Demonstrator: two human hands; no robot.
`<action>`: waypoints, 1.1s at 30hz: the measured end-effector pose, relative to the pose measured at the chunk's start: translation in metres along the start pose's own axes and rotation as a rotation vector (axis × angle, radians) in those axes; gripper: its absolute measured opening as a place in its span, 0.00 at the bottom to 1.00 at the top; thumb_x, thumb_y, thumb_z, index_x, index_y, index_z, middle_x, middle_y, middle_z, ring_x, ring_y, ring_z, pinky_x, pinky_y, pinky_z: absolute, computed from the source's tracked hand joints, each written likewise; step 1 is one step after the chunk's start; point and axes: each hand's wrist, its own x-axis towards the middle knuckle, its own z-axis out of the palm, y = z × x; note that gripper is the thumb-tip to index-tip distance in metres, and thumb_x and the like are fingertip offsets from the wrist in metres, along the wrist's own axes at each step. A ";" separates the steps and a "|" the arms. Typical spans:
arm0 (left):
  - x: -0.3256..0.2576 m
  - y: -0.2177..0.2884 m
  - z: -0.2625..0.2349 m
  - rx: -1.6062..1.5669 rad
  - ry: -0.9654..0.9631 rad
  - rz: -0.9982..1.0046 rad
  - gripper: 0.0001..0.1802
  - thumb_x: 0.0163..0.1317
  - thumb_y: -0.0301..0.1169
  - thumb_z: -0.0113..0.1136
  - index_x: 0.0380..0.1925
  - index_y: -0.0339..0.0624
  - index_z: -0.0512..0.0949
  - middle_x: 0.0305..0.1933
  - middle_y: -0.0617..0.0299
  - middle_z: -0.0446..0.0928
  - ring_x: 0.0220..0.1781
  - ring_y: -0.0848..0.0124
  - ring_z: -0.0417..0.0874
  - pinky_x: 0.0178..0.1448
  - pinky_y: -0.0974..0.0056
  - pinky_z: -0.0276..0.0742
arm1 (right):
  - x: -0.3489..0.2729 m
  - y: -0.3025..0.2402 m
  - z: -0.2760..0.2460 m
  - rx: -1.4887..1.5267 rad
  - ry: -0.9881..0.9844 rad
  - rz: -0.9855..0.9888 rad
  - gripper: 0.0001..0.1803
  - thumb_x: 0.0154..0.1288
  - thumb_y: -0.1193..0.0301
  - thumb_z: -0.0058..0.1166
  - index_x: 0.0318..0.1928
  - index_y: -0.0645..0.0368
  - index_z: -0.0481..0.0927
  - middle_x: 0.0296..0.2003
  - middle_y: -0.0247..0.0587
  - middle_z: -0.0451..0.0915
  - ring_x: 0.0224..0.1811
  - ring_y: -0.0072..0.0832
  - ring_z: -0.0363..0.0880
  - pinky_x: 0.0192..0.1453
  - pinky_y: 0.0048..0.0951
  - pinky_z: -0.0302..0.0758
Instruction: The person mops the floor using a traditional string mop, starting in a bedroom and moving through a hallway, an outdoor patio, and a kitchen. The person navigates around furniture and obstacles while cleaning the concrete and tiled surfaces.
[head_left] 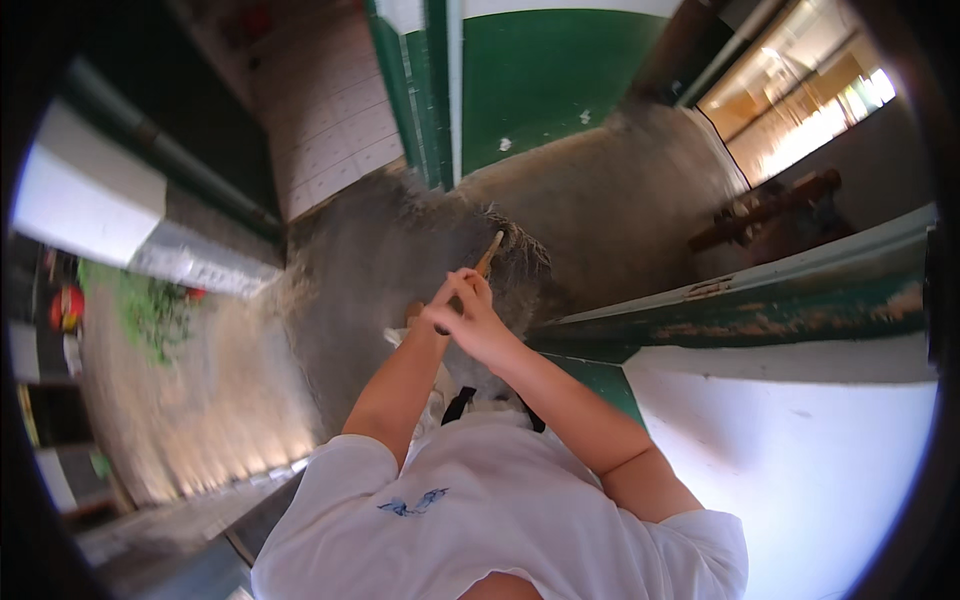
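Both arms reach forward, with the hands close together and crossing at the wrists. My right hand (474,314) is closed around the wooden handle of a broom (488,259), whose pale tip end shows beyond the fingers. My left hand (438,308) is beside and partly behind it, its fingers also wrapped on the handle; the right hand hides much of it. Dark, thin, twig-like bristles (525,255) spread on the grey concrete floor (360,250) ahead of the hands. The rest of the handle is hidden by the hands.
A green-and-white wall (540,80) stands ahead, beside a doorway to a tiled floor (335,120). A green-edged wall (750,310) runs close on my right. To the left are a white pillar (95,200), a green plant (150,315) and brighter ground. A dark wooden object (770,212) lies at right.
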 end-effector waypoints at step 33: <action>0.509 0.078 0.200 -0.616 0.105 -0.948 0.08 0.54 0.25 0.53 0.21 0.37 0.66 0.22 0.62 0.68 0.24 0.74 0.73 0.29 0.73 0.77 | 0.380 -0.055 -0.322 0.129 0.652 -0.447 0.11 0.44 0.78 0.58 0.16 0.58 0.67 0.15 0.38 0.69 0.18 0.34 0.68 0.27 0.28 0.64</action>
